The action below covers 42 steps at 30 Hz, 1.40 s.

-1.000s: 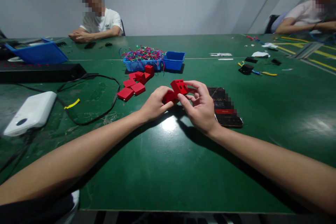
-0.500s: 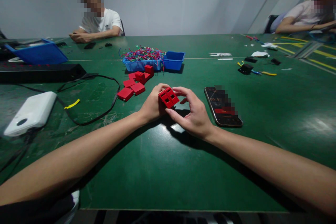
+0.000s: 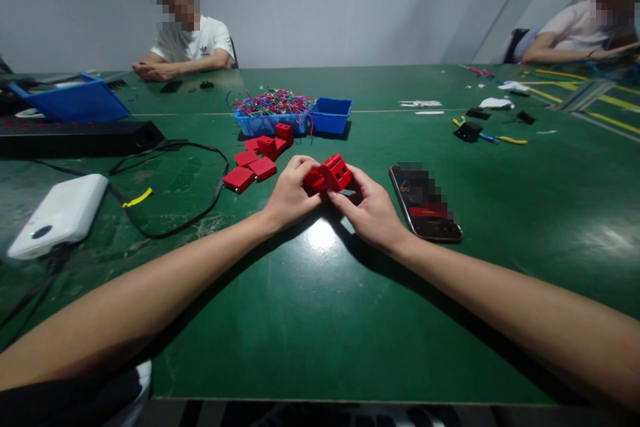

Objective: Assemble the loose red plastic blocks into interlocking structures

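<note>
A red plastic housing (image 3: 334, 173) with square openings at its right end is held between my two hands above the table. My left hand (image 3: 294, 192) is closed around its left side, with the thumb underneath. On the other side my right hand (image 3: 373, 207) has its fingers and thumb against the right end. The hands cover part of the housing. Several more red housings (image 3: 257, 163) lie in a loose group beyond my left hand. Behind those stand a blue bin (image 3: 273, 125) heaped with coloured wires and a smaller blue bin (image 3: 331, 121).
To the right lies a phone (image 3: 425, 203). A white power bank (image 3: 63, 213), a looping black cable (image 3: 173, 237) and a black power strip (image 3: 80, 139) are on the left. Black parts with wires (image 3: 470, 132) lie far right. Two people sit across the green table (image 3: 320, 327).
The red housing has turned so its openings face right, and it has shifted slightly right and up. My right hand has closed onto it, while the left thumb has come into view.
</note>
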### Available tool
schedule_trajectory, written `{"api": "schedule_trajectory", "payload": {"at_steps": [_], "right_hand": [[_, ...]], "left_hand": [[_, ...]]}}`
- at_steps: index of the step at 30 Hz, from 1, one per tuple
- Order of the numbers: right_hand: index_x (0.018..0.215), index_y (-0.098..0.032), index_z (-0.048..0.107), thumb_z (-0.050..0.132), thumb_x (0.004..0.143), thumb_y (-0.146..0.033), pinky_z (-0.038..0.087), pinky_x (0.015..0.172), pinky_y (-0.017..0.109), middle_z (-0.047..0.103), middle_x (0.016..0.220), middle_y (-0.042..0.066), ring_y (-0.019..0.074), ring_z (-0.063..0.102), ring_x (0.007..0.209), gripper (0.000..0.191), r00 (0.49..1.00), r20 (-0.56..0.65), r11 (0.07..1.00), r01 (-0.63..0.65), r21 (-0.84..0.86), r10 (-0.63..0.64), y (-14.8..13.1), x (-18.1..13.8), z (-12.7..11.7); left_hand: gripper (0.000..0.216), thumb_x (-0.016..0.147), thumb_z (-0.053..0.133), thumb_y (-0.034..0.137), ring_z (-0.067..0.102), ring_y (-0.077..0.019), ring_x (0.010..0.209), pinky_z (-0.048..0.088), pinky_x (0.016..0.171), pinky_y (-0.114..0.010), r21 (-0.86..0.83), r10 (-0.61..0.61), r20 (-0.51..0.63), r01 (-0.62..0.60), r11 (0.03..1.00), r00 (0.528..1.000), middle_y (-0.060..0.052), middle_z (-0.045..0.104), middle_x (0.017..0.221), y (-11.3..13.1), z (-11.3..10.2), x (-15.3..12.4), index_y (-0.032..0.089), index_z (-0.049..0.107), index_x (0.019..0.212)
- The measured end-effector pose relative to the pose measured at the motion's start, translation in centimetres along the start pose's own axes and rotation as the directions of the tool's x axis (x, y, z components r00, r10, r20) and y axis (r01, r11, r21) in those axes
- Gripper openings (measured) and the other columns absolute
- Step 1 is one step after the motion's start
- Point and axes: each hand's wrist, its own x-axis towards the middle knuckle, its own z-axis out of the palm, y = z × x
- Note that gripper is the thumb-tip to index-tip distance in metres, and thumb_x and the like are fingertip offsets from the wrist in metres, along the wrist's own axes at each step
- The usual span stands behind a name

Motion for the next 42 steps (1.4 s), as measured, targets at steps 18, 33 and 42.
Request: {"api": "schedule_trajectory", "payload": {"at_steps": [18, 33, 42], "right_hand": [[0.135, -0.027, 0.045, 0.082, 0.07, -0.038, 0.059, 0.094, 0.043, 0.065, 0.125, 0.01, 0.0236, 0.072, 0.104, 0.076, 0.923, -0.21, 0.867, -0.199, 0.457, 0.323, 1.2, 0.7, 0.4], [0.121, -0.025, 0.051, 0.073, 0.069, -0.023, 0.062, 0.083, 0.04, 0.072, 0.099, 0.002, 0.0197, 0.073, 0.086, 0.057, 0.922, -0.043, 0.804, -0.313, 0.505, 0.386, 0.0, 0.5, 0.4], [0.119, -0.026, 0.05, 0.076, 0.073, -0.032, 0.062, 0.078, 0.042, 0.068, 0.1, 0.002, 0.0206, 0.073, 0.085, 0.053, 0.927, 0.033, 0.8, -0.34, 0.495, 0.374, -0.3, 0.2, -0.3]], "left_hand": [[0.033, 0.092, 0.062, 0.026, 0.069, -0.019, 0.106, 0.062, 0.088, -0.031, -0.04, 0.521, 0.203, -0.524, 0.851, 0.829, -0.013, 0.065, 0.118, 1.8, -0.5, -1.2, 0.017, 0.055, 0.124], [0.039, 0.103, 0.037, 0.046, 0.065, -0.0218, 0.099, 0.052, 0.087, -0.037, 0.17, 0.207, 0.103, -0.222, 0.96, 0.973, -0.011, 0.068, 0.106, 0.9, -1.2, -0.5, 0.016, 0.063, 0.108], [0.07, 0.095, 0.045, 0.05, 0.021, -0.0436, 0.153, 0.019, 0.122, -0.061, 0.701, -0.373, -0.051, 0.299, 0.647, 0.926, -0.023, 0.025, 0.165, -2.6, -3.2, 1.5, 0.011, 0.037, 0.152]]}}
